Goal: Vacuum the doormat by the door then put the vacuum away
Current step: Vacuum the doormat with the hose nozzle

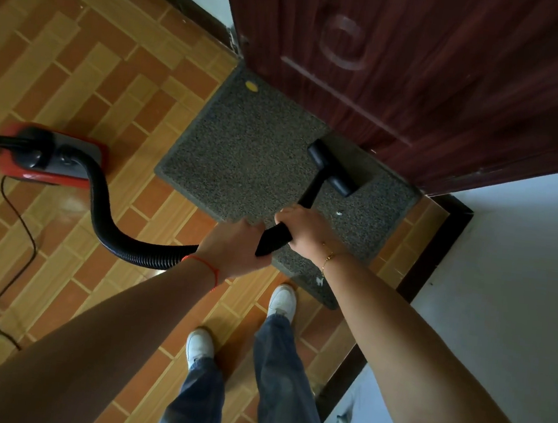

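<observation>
Both hands gripped the black wand (pixel 276 237): the left hand (pixel 232 247) low by the hose (pixel 105 213), the right hand (pixel 305 229) just above. Its nozzle (pixel 332 168) rested on the grey mat (pixel 242 152), hard against the door (pixel 423 71) at twelve o'clock. At nine o'clock sat the red vacuum (pixel 49 156), its cord (pixel 6 272) trailing across the tiles. Wall (pixel 514 256) closed in at three.

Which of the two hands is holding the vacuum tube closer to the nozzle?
The right hand, higher on the tube; the left hand grips near the hose.
</observation>
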